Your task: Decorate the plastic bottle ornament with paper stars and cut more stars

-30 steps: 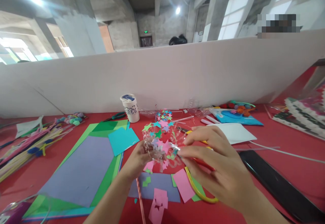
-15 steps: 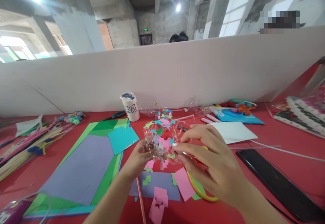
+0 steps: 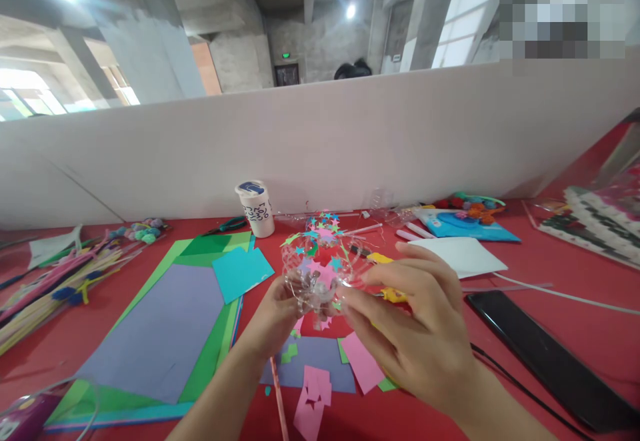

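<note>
I hold a clear plastic ornament (image 3: 320, 264) covered with small coloured paper stars above the red table (image 3: 550, 274). My left hand (image 3: 273, 317) grips its lower left side with the fingers curled round it. My right hand (image 3: 410, 324) pinches its right edge between thumb and fingers. Pink, purple and green paper scraps (image 3: 320, 374) lie right under the hands.
Purple, green and teal paper sheets (image 3: 170, 321) lie at the left, with pipe cleaners (image 3: 50, 287) and pompoms beyond. A white cup (image 3: 255, 209) and scissors stand by the white partition. White paper (image 3: 463, 254), a black flat object (image 3: 540, 354) and craft bags sit at the right.
The ornament has been turned slightly between my hands and my right hand has shifted lower and closer along its right edge. The view has tilted a little.
</note>
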Motion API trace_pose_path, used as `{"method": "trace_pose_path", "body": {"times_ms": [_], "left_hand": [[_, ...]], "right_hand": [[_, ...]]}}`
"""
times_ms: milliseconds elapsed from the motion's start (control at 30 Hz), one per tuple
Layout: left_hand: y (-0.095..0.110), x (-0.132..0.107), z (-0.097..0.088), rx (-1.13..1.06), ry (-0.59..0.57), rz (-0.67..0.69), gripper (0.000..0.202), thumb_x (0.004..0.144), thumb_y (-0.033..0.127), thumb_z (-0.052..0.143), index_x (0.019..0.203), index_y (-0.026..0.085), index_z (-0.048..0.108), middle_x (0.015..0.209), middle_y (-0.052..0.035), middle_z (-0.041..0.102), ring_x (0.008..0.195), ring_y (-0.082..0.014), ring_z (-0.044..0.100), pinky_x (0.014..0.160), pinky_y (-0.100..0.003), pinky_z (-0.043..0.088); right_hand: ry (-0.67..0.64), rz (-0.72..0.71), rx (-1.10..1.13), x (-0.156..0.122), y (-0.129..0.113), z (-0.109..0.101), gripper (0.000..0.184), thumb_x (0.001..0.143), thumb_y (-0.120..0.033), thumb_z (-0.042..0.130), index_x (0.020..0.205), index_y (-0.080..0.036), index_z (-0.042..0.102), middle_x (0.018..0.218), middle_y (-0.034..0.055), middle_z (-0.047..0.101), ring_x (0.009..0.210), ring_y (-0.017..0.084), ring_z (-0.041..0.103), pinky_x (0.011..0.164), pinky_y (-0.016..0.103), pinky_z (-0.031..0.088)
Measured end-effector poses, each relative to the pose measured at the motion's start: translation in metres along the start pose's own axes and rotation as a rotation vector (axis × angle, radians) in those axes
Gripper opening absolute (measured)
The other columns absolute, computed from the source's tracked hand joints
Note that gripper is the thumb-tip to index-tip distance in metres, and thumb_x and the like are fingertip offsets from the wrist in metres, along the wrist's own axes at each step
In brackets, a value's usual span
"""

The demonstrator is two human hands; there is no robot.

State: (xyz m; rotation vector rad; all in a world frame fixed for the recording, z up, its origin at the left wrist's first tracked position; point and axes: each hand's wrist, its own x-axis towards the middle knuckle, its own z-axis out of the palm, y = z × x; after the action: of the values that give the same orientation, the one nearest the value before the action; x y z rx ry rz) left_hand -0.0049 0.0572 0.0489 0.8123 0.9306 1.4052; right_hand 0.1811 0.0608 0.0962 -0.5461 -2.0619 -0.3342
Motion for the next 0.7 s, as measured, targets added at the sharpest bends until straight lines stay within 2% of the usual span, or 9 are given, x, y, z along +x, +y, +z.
{"method": "trace_pose_path", "body": {"times_ms": [100,167,233,333,433,533,633,700], "left_hand": [[0.0,0.0,0.001,0.019,0.012,0.004,0.025,0.048,0.013,0.081,0.058,0.018,0.059,0.046,0.0063,0.055,0.041,-0.0065,0.047,0.044,-0.018,0.036],[0.001,0.0,0.002,0.029,0.019,0.01,0.027,0.048,0.013,0.081,0.053,0.017,0.055,0.045,0.0066,0.053,0.039,-0.0059,0.045,0.043,-0.018,0.035],[0.004,-0.002,0.005,0.033,0.025,0.02,0.028,0.048,0.014,0.08,0.051,0.017,0.053,0.046,0.0068,0.052,0.04,-0.0058,0.045,0.044,-0.019,0.037],[0.009,-0.006,0.011,0.049,0.061,0.049,0.024,0.051,0.017,0.08,0.058,0.018,0.057,0.051,0.0065,0.055,0.046,-0.0077,0.052,0.052,-0.021,0.044],[0.01,-0.01,0.014,0.046,0.14,0.124,0.029,0.048,0.018,0.082,0.062,0.018,0.057,0.054,0.0068,0.056,0.053,-0.0095,0.056,0.058,-0.022,0.048],[0.008,-0.01,0.014,0.028,0.191,0.155,0.033,0.045,0.019,0.083,0.067,0.019,0.06,0.055,0.0074,0.056,0.053,-0.0087,0.056,0.059,-0.021,0.05],[0.007,-0.009,0.014,0.044,0.166,0.156,0.033,0.045,0.021,0.083,0.071,0.02,0.061,0.058,0.0063,0.057,0.053,-0.0089,0.055,0.059,-0.023,0.051],[0.008,-0.009,0.016,0.051,0.145,0.161,0.032,0.046,0.021,0.083,0.069,0.02,0.06,0.057,0.0066,0.055,0.053,-0.0089,0.053,0.061,-0.024,0.052]], "right_hand": [[0.013,0.013,-0.021,0.0,-0.001,0.001,0.031,0.074,-0.008,0.065,0.102,-0.02,0.059,0.095,0.0063,0.048,0.089,0.021,0.046,0.098,0.051,0.034],[0.018,0.075,0.039,0.002,-0.003,-0.001,0.027,0.075,-0.008,0.064,0.098,-0.021,0.06,0.094,0.0049,0.047,0.087,0.02,0.047,0.095,0.05,0.035],[0.02,0.17,0.117,0.005,-0.004,-0.003,0.02,0.077,-0.009,0.063,0.091,-0.022,0.062,0.09,0.0041,0.049,0.085,0.02,0.048,0.086,0.045,0.039],[0.009,0.326,0.218,0.011,-0.006,-0.007,0.009,0.08,-0.014,0.06,0.08,-0.022,0.064,0.081,0.0033,0.05,0.08,0.019,0.049,0.068,0.035,0.042],[-0.066,0.448,0.375,0.013,-0.007,-0.01,0.01,0.082,-0.019,0.058,0.078,-0.022,0.066,0.07,0.0003,0.052,0.066,0.015,0.051,0.056,0.028,0.043],[-0.218,0.631,0.628,0.014,-0.005,-0.011,0.01,0.082,-0.022,0.058,0.081,-0.023,0.068,0.063,-0.0021,0.056,0.052,0.011,0.049,0.046,0.022,0.039],[-0.33,0.871,0.859,0.014,-0.003,-0.01,0.009,0.08,-0.027,0.061,0.078,-0.022,0.068,0.06,-0.0028,0.053,0.05,0.009,0.044,0.043,0.021,0.036],[-0.323,0.967,0.975,0.014,-0.001,-0.007,0.009,0.078,-0.029,0.063,0.075,-0.021,0.067,0.06,-0.0033,0.051,0.051,0.009,0.043,0.045,0.021,0.036]]}}
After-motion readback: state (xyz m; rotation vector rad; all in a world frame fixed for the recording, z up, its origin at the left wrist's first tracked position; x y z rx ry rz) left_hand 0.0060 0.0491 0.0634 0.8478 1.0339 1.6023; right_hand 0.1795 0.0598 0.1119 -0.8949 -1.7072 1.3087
